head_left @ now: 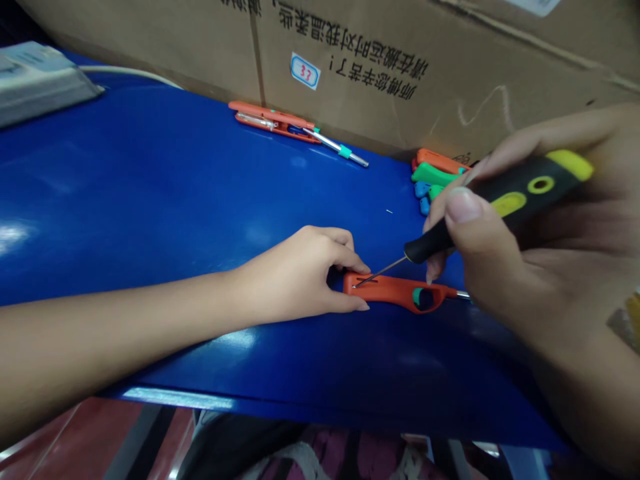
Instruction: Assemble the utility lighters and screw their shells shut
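Observation:
An orange long-nosed lighter (pixel 395 292) lies flat on the blue table, its metal nozzle pointing right and a green trigger showing in its opening. My left hand (pixel 320 273) pinches the butt end of the lighter between thumb and fingers. In my right hand (pixel 520 260) is a black and yellow screwdriver (pixel 525 193), held slantwise. Its thin shaft reaches down and left, and the tip meets the lighter's handle near the left end, at what looks like a small screw or hole.
A cardboard box (pixel 350 60) stands along the back. Against it lie an opened orange lighter (pixel 275 122) and several orange, green and blue lighters (pixel 433 175), partly behind my right hand. A grey device (pixel 43 83) with a white cable sits at the far left. The table edge (pixel 175 398) is in front.

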`<state>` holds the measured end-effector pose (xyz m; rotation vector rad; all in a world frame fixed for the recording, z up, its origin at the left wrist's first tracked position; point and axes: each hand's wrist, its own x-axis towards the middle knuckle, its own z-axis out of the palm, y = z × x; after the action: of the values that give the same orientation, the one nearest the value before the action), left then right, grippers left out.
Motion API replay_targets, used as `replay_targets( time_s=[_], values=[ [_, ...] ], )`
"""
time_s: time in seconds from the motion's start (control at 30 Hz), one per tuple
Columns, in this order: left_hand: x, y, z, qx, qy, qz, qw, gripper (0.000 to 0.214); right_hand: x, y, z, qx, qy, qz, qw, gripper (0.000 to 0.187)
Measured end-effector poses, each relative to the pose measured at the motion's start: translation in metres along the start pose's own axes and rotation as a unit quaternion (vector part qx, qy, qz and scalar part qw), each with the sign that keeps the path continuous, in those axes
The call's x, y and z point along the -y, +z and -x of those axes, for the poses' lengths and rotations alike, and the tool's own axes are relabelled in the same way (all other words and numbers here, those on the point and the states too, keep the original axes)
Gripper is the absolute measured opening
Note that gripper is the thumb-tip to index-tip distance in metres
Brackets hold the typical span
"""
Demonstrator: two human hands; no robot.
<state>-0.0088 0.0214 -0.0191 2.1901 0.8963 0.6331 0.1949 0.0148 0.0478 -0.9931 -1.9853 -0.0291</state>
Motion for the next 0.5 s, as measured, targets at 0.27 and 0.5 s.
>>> replay_targets(
  time_s=[0.27, 0.5],
  values=[
    [-0.0006, -0.0005, 0.0, -0.003, -0.001, -0.003, 1.0, 0.029, -0.006, 0.0017, -0.0026, -0.01, -0.039, -0.007, 0.999, 0.01],
    [0.001, 0.0006, -0.0002, -0.003, 0.012, -0.005, 1.0, 0.029, 0.0022, -0.0023, -0.0012, 0.015, -0.034, -0.001, 0.999, 0.014]
  ],
)
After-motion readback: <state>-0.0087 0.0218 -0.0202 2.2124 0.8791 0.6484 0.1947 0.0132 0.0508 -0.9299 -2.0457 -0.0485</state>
